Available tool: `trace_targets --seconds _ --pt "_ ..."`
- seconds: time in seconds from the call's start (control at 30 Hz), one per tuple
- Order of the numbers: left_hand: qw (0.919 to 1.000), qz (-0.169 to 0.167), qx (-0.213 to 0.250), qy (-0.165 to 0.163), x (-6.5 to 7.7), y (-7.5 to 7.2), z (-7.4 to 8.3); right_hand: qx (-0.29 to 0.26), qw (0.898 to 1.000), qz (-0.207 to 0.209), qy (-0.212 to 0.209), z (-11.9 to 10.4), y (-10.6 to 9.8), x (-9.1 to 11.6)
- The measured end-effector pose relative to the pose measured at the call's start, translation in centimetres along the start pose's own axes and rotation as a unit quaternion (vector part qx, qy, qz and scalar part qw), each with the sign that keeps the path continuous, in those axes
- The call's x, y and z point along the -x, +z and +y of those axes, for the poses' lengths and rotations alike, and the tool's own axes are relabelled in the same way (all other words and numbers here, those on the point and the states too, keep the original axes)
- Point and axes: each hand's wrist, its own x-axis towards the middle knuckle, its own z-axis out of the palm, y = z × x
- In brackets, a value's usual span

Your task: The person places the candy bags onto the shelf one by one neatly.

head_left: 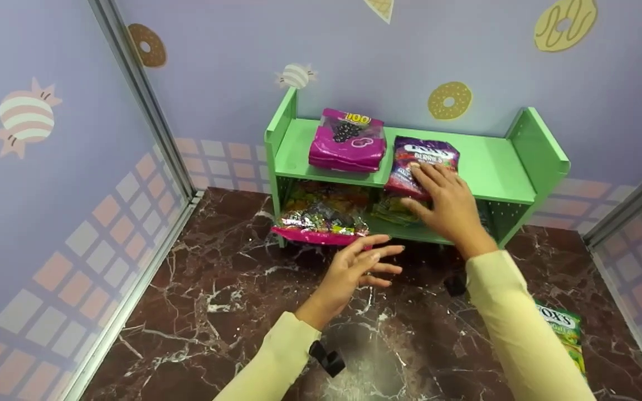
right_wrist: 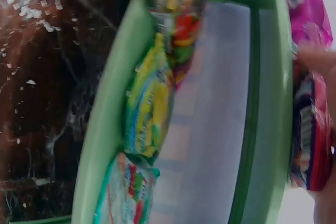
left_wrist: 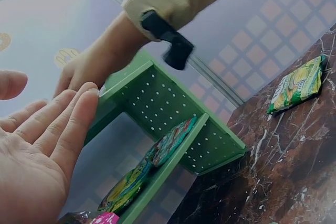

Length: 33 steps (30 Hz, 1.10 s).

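My right hand (head_left: 450, 206) rests on a purple-and-red candy bag marked "Berries" (head_left: 426, 150), which lies on the top board of a green shelf rack (head_left: 496, 167). Its fingers are stretched over the bag's front. In the head view my left hand (head_left: 349, 273) hovers before the lower shelf, fingers spread and holding nothing. Close to it, a clear bag of wrapped candies with a pink edge (head_left: 321, 220) sticks out over the lower board. The left wrist view shows that same left palm (left_wrist: 37, 156) facing up and bare.
Left of the berries bag lies a magenta bag (head_left: 349, 156). On the lower shelf are a yellow-green packet (right_wrist: 148, 103) and a teal packet (right_wrist: 126, 192). A green packet (head_left: 565, 328) lies on the dark marbled floor (head_left: 232, 323) at right. Patterned walls (head_left: 215, 94) enclose the rack.
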Motion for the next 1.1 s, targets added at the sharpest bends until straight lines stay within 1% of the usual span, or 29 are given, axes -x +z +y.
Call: trace_targets --seconds 0.1,0.2,0.27,0.3,0.33,0.37,0.4,0.43,0.47,0.5,0.57,0.6,0.63,0.67,0.7,0.73,0.77,0.8,0.83,0.87,0.9,0.93,0.97,1.0,1.03,1.1 --pt "1.0 -0.001 0.0 -0.001 0.1 0.1 -0.4 -0.02 0.999 -0.036 0.006 0.7 -0.2 -0.8" --pt "1.0 -0.005 0.0 -0.004 0.3 0.1 -0.8 -0.008 0.998 -0.064 0.012 1.0 -0.2 -1.6" --pt "0.9999 -0.01 0.001 -0.006 0.3 0.2 -1.0 0.016 0.998 -0.063 0.018 1.0 -0.2 -1.9" --pt "0.9999 -0.011 0.003 -0.007 0.4 0.3 -1.1 0.023 0.998 -0.049 0.02 1.0 -0.1 -2.0" --pt "0.9999 -0.011 0.004 -0.007 0.4 0.3 -1.2 0.024 0.999 -0.027 0.022 0.9 0.0 -2.0" --pt "0.9999 -0.01 0.005 -0.007 0.5 0.2 -1.2 0.021 1.0 0.005 0.022 0.9 0.1 -1.8" --pt "0.9999 -0.008 0.005 -0.008 0.6 0.2 -1.3 0.011 0.999 0.044 0.022 0.7 0.3 -1.6" --pt "1.0 -0.005 0.005 -0.007 0.6 0.1 -1.4 -0.008 0.996 0.092 0.02 0.6 0.5 -1.3" --pt "1.0 -0.001 0.004 -0.008 0.7 0.0 -1.4 -0.031 0.989 0.142 0.018 0.5 0.6 -0.9" --pt "0.9999 0.004 0.004 -0.01 0.8 -0.1 -1.5 -0.056 0.979 0.193 0.016 0.4 0.8 -0.4" --pt "0.9998 0.015 -0.004 -0.016 1.0 -0.4 -1.8 -0.098 0.955 0.279 0.02 0.1 0.9 1.2" --pt "0.9996 0.021 -0.009 -0.019 1.1 -0.6 -2.0 -0.114 0.943 0.311 0.025 0.0 0.9 2.2" --pt "0.9994 0.024 -0.014 -0.022 1.1 -0.6 -2.3 -0.122 0.934 0.333 0.037 0.1 0.8 3.4" --pt "0.9991 0.028 -0.018 -0.026 1.1 -0.6 -2.6 -0.124 0.928 0.345 0.057 0.3 0.6 4.8" --pt "0.9988 0.031 -0.023 -0.029 1.1 -0.7 -3.0 -0.124 0.925 0.35 0.081 0.6 0.5 6.4" --pt "0.9985 0.032 -0.029 -0.033 1.1 -0.7 -3.3 -0.12 0.924 0.347 0.107 1.1 0.5 8.0" --pt "0.9981 0.033 -0.033 -0.039 1.1 -0.6 -3.6 -0.113 0.925 0.335 0.139 1.7 0.5 9.7" --pt "0.9977 0.033 -0.037 -0.046 1.1 -0.6 -4.0 -0.103 0.928 0.31 0.18 2.4 0.5 11.5" --pt "0.9972 0.032 -0.041 -0.054 1.1 -0.5 -4.3 -0.097 0.93 0.274 0.226 3.2 0.5 13.3" --pt "0.9966 0.029 -0.045 -0.063 1.2 -0.5 -4.5 -0.09 0.93 0.23 0.273 4.1 0.5 15.1" --pt "0.996 0.025 -0.048 -0.071 1.2 -0.4 -4.8 -0.076 0.928 0.183 0.317 5.1 0.6 16.9" --pt "0.9955 0.022 -0.05 -0.078 1.3 -0.4 -5.0 -0.062 0.921 0.124 0.364 6.1 0.7 18.6" --pt "0.9951 0.02 -0.05 -0.083 1.3 -0.3 -5.2 -0.046 0.911 0.062 0.406 7.2 0.7 20.3" --pt "0.9947 0.017 -0.051 -0.088 1.3 -0.2 -5.3 -0.031 0.897 -0.001 0.441 8.2 0.7 21.8" --pt "0.9945 0.016 -0.051 -0.09 1.3 -0.1 -5.5 -0.023 0.881 -0.053 0.469 9.2 0.7 23.2" --pt "0.9944 0.015 -0.047 -0.093 1.3 0.1 -5.7 -0.012 0.851 -0.133 0.507 11.1 1.0 25.8"
